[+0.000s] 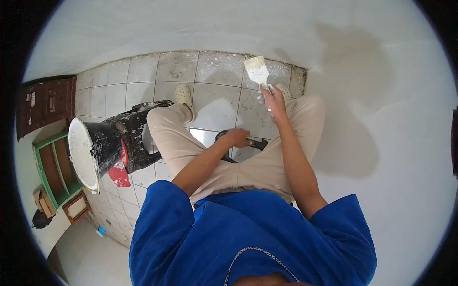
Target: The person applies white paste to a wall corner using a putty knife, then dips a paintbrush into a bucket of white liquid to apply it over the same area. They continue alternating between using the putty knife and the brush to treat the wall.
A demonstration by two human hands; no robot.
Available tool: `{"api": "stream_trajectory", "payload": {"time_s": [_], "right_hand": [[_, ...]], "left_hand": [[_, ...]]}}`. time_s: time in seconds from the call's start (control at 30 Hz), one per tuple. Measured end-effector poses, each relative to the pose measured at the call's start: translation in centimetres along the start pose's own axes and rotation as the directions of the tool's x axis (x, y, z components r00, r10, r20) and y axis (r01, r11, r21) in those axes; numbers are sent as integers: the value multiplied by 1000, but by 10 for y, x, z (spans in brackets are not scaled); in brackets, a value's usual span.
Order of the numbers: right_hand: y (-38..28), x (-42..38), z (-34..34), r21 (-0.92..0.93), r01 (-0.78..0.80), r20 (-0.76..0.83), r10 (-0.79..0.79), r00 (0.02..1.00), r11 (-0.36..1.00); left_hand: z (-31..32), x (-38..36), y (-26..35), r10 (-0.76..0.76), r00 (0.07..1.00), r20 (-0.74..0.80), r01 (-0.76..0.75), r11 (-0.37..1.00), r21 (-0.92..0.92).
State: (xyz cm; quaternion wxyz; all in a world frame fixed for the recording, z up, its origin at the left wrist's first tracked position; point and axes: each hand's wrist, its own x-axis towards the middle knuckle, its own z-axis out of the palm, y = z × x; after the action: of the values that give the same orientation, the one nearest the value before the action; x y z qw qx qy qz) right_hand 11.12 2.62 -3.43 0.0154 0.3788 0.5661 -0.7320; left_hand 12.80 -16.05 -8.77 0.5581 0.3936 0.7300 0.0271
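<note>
My right hand (pixel 274 101) is closed around the handle of a paintbrush (pixel 258 74). The brush points toward the wall, its broad pale bristles uppermost, and white paint smears the handle and my fingers. Between my knees, my left hand (pixel 237 137) is closed at a black, rounded thing (pixel 222 135), perhaps part of a seat; what its fingers hold is partly hidden. To my left, a black bucket (pixel 106 143) with a white, paint-coated top (pixel 82 153) stands on a paint-spattered black support (pixel 136 138). A red piece (pixel 120 174) shows beside the support.
White walls (pixel 229 26) meet the spattered tile floor (pixel 217 102) in a corner ahead right. My light clogs (pixel 184 97) are on the tiles. Farther left are a brown door-like panel (pixel 46 106), a green-framed shelf (pixel 58 171) and a small blue object (pixel 100 231).
</note>
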Motion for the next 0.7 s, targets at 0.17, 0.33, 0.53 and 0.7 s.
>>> {"api": "stream_trajectory", "payload": {"time_s": [0.17, 0.33, 0.53, 0.7], "right_hand": [[12, 0, 7, -69, 100, 44, -97, 994, 993], [26, 5, 5, -89, 47, 61, -41, 997, 995], [31, 14, 17, -209, 96, 20, -94, 995, 973], [-2, 38, 34, -49, -92, 84, 96, 992, 995]], "left_hand": [[-12, -15, 23, 51, 963, 266, -92, 986, 141], [47, -6, 17, 157, 706, 691, -139, 987, -83], [61, 0, -4, 394, 724, 565, -346, 917, -197], [6, -10, -49, 207, 703, 680, -143, 978, -149]]}}
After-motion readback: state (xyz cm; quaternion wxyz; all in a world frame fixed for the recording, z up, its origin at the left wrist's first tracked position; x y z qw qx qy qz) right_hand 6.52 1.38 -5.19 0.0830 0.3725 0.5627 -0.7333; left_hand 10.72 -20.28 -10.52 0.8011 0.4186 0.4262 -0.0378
